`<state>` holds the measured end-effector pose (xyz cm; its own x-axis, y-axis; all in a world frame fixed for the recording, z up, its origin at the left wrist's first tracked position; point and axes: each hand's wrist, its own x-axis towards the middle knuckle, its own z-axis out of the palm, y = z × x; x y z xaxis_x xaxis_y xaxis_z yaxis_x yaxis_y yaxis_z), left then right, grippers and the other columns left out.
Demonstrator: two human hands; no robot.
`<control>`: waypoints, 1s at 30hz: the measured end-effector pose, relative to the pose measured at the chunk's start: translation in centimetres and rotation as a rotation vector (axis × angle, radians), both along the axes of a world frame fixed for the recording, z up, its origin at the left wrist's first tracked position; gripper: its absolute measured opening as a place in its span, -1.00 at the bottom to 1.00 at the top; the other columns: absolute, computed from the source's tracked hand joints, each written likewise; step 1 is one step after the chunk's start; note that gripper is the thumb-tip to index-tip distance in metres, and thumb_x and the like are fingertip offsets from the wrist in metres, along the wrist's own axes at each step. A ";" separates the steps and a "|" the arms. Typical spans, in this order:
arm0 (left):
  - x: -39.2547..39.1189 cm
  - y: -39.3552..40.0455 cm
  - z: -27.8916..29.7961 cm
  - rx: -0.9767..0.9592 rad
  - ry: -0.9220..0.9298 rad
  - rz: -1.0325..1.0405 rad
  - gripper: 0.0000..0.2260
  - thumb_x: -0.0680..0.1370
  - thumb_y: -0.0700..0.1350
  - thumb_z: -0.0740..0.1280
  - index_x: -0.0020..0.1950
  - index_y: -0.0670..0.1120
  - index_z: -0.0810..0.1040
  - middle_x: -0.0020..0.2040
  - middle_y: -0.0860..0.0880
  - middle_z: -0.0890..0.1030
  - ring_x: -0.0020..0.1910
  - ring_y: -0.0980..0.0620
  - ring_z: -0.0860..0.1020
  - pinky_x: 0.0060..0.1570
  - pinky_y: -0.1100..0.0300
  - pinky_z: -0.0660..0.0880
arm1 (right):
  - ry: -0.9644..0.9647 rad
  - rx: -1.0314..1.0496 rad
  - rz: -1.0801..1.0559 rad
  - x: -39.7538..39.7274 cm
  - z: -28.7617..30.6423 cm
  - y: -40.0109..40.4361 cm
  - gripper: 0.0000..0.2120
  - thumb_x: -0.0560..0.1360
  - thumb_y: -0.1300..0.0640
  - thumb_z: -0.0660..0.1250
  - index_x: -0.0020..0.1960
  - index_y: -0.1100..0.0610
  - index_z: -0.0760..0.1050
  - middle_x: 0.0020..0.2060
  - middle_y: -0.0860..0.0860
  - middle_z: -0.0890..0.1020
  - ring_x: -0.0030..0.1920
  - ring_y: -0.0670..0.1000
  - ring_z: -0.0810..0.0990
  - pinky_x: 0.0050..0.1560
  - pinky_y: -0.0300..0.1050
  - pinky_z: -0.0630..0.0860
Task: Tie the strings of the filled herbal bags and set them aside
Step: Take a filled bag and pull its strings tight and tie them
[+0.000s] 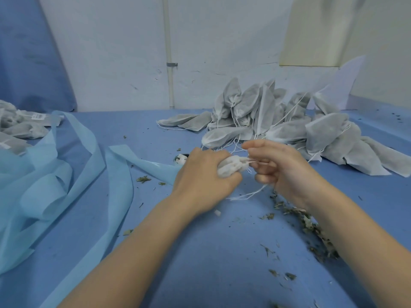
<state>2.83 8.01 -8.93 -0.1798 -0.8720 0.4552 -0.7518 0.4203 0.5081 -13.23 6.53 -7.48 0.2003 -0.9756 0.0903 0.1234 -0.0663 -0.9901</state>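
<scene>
- Gripping tight, our left hand (201,174) curls round the small white herbal bag (231,166), held just above the desk (200,252) near its middle.
- At the far left desk edge we see a few filled bags (24,130) lying in a loose heap, partly under pale blue fabric strips (55,174) that sprawl across the left side.
- Between our forearms the blue desk surface lies open, with only scattered herb crumbs (307,221), most of them beside our right wrist.
- Our right hand (282,167) holds a narrow grip: fingers pinch the bag's white string (249,193), whose loose end trails down onto the desk.
- Beyond the hands, at the right, a big pile of filled bags (289,127) reaches back to the wall (111,63) and spreads toward the right desk edge.
</scene>
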 end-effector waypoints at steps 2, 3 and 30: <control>-0.1 -0.1 0.5 0.011 -0.071 0.003 -0.81 0.40 -0.02 0.32 -0.35 0.05 0.33 -0.30 0.09 0.38 -0.12 0.00 0.30 -0.26 0.19 0.22 | 0.044 -0.049 -0.007 0.1 -0.2 0.0 -0.87 0.50 0.32 0.28 -0.02 0.16 0.56 -0.49 -0.04 0.44 -0.50 -0.13 0.29 -0.52 -0.33 0.24; -0.1 -0.1 0.7 0.025 -0.073 -0.019 -0.88 0.39 -0.07 0.34 -0.28 0.05 0.40 -0.24 0.09 0.40 -0.09 0.03 0.31 -0.26 0.23 0.21 | 0.072 -0.081 0.010 0.3 -0.3 0.2 -0.85 0.50 0.34 0.29 0.00 0.17 0.55 -0.48 -0.02 0.43 -0.49 -0.12 0.29 -0.52 -0.33 0.25; -0.6 -0.1 -0.2 0.050 0.425 0.030 -0.85 0.54 -0.07 0.31 -0.24 0.04 0.48 -0.38 0.17 0.57 -0.38 0.23 0.48 -0.30 0.40 0.38 | -0.076 0.340 -0.021 0.7 -0.2 0.1 -0.61 0.46 0.12 0.16 -0.53 0.11 0.43 -0.58 -0.08 0.24 -0.57 -0.10 0.06 -0.62 -0.30 -0.02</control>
<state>2.28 7.94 -9.11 0.0401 -0.8971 0.4401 -0.4826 0.3683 0.7947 -12.56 6.59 -7.70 0.1852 -0.9562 -0.2265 0.1995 0.2622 -0.9442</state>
